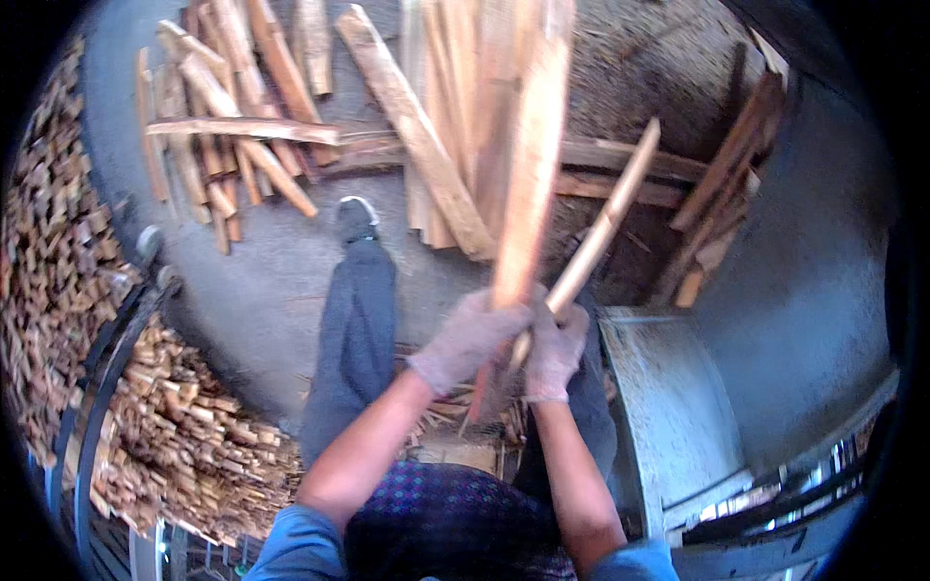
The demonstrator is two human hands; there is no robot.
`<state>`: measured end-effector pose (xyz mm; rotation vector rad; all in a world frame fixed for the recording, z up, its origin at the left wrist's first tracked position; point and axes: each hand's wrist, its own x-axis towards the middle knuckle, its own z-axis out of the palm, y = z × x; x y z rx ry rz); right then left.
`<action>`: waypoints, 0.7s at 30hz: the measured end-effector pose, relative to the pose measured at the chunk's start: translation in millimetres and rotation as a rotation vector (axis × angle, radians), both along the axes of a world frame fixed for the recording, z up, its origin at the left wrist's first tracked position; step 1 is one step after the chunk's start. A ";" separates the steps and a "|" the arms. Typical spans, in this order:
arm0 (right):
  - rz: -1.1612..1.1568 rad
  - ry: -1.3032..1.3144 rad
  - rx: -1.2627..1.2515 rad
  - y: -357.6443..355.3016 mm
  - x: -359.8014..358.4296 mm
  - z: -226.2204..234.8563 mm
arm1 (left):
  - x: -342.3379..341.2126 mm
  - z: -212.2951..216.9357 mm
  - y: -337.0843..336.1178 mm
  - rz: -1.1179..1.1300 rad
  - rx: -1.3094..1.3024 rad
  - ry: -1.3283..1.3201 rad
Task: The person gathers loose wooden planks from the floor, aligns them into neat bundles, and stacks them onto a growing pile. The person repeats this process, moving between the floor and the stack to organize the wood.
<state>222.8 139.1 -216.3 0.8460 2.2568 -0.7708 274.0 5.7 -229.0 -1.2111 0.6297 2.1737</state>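
Observation:
My left hand [470, 339], in a pale work glove, is closed around the lower part of a long wooden slat [533, 155]. The slat slants upward and away from me, its edges smeared by motion. Close beside it, my gloved right hand [559, 351] grips a narrower wooden stick [612, 213] that leans to the right and tapers at its far tip. Both hands nearly touch in front of my lap. Beyond them, a bundle of long slats [455, 107] rests over a wooden beam [373, 150], with a single board [412, 126] lying aslant across its left side.
More sticks [232, 97] lie loosely at the far left. A large heap of short wood pieces [194, 436] fills the left behind a dark metal frame [92, 416]. At right stand a grey metal box [678, 397] and leaning boards [727, 184]. Wood scraps lie between my legs.

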 end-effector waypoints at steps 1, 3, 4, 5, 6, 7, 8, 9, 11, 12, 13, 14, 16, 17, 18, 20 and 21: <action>0.042 0.041 -0.046 -7.6 -5.3 -3.2 | -16.1 11.9 -18.8 -0.088 -0.041 -0.067; 0.198 0.094 -0.115 -31.4 -17.2 -20.0 | -12.0 18.0 -41.6 -0.057 -0.270 -0.119; 0.297 0.121 -0.109 -41.7 -22.0 -34.1 | -19.0 26.5 -48.6 0.031 -0.356 -0.173; 0.384 0.157 -0.097 -52.5 -26.9 -46.0 | -13.6 19.7 -62.0 0.127 -0.394 -0.126; 0.454 0.204 -0.190 -60.6 -41.1 -61.7 | -11.6 20.6 -67.9 0.248 -0.339 -0.084; 0.456 -0.056 -0.251 -69.2 -64.7 -67.1 | -0.2 12.2 -74.1 0.315 -0.414 -0.110; 0.607 0.016 -0.207 -65.0 -74.2 -82.6 | -7.8 10.9 -78.0 0.400 -0.420 -0.096; 0.758 0.085 -0.163 -55.6 -80.8 -99.6 | -1.9 -1.5 -84.5 0.397 -0.483 -0.144; 0.842 0.163 -0.137 -26.4 -99.0 -134.8 | 13.7 -19.3 -98.0 0.426 -0.517 -0.196; 0.780 0.180 -0.152 -6.5 -113.9 -145.6 | 23.9 -26.5 -99.9 0.425 -0.557 -0.217; 0.715 0.153 -0.065 7.5 -136.8 -147.5 | 24.3 -26.3 -96.4 0.417 -0.586 -0.267; 0.671 0.118 0.115 30.6 -155.0 -160.0 | 23.1 -25.3 -93.7 0.408 -0.617 -0.312; 0.584 0.071 0.205 75.1 -201.9 -161.7 | 28.7 -26.4 -94.3 0.367 -0.639 -0.369; 0.595 0.144 0.250 132.2 -223.6 -185.8 | 29.3 -33.1 -96.5 0.326 -0.608 -0.356; 0.599 0.072 0.325 151.0 -251.9 -194.4 | 33.3 -36.3 -97.9 0.294 -0.600 -0.367; 0.456 -0.015 0.412 168.2 -287.2 -196.9 | 33.2 -28.0 -98.0 0.252 -0.708 -0.482; 0.481 0.012 0.509 178.6 -304.9 -206.8 | 30.2 -23.9 -99.0 0.256 -0.741 -0.524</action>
